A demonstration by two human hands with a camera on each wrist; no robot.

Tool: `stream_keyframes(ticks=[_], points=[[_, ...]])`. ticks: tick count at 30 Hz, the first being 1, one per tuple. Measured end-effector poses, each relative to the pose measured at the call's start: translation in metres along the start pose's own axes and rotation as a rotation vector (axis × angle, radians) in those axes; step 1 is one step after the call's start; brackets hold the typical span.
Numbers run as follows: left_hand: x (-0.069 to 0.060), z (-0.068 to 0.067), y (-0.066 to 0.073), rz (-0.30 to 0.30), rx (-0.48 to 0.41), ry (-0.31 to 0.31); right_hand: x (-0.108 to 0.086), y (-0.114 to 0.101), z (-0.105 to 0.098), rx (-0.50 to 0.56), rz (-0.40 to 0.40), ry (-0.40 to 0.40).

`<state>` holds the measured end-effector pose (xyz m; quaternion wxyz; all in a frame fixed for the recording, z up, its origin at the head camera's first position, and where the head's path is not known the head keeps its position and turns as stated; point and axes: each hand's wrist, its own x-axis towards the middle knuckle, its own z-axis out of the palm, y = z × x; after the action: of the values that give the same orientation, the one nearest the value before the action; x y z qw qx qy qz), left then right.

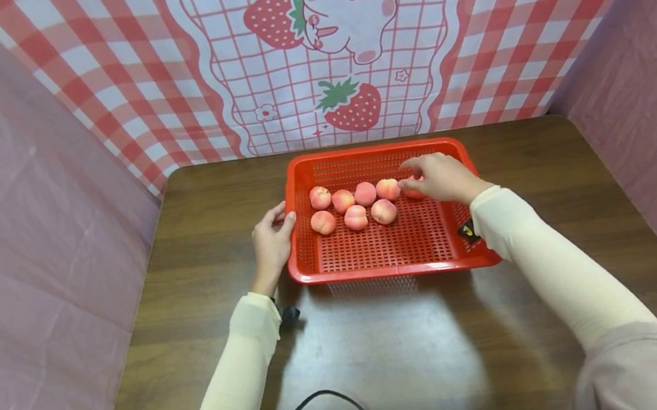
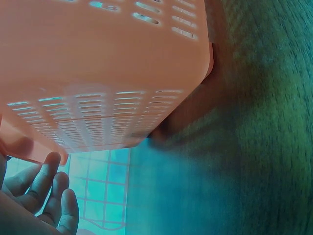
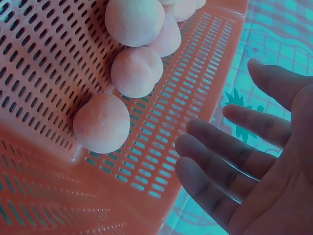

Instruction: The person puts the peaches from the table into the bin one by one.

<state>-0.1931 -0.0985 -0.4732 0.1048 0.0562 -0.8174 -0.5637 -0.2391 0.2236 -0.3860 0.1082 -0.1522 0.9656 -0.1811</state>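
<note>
A red plastic basket (image 1: 393,252) with slotted walls holds several pink-yellow peaches (image 1: 356,217), lying in two rows toward its back left. My left hand (image 1: 273,241) is at the basket's left rim, thumb on the rim and fingers along its outer side. In the left wrist view the fingers (image 2: 44,186) curve under the rim edge. Over the back right of the basket is my right hand (image 1: 440,178), its fingers spread and holding nothing. Just below it, the rightmost peach (image 3: 102,123) rests on the basket floor, apart from the fingers and partly hidden in the head view.
The basket stands on a brown wooden table (image 1: 191,299). Behind it hangs a red-and-white checked cloth (image 1: 116,60) with strawberry prints, and pink cloth (image 1: 12,260) closes both sides. A black cable (image 1: 304,402) curves at the front edge.
</note>
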Motion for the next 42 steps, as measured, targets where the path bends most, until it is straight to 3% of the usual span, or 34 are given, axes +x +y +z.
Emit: stream_keyframes(ticks=[21,32,42], points=[[0.000,-0.001,0.001,-0.005,0.010,-0.013,-0.004,0.014,-0.013,0.040,0.006,0.061],[0.000,-0.001,0.001,-0.021,0.017,-0.012,-0.011,0.017,-0.024,0.041,0.054,0.071],[-0.001,0.000,0.001,0.019,0.018,0.009,-0.021,0.026,-0.034,0.027,0.081,0.114]])
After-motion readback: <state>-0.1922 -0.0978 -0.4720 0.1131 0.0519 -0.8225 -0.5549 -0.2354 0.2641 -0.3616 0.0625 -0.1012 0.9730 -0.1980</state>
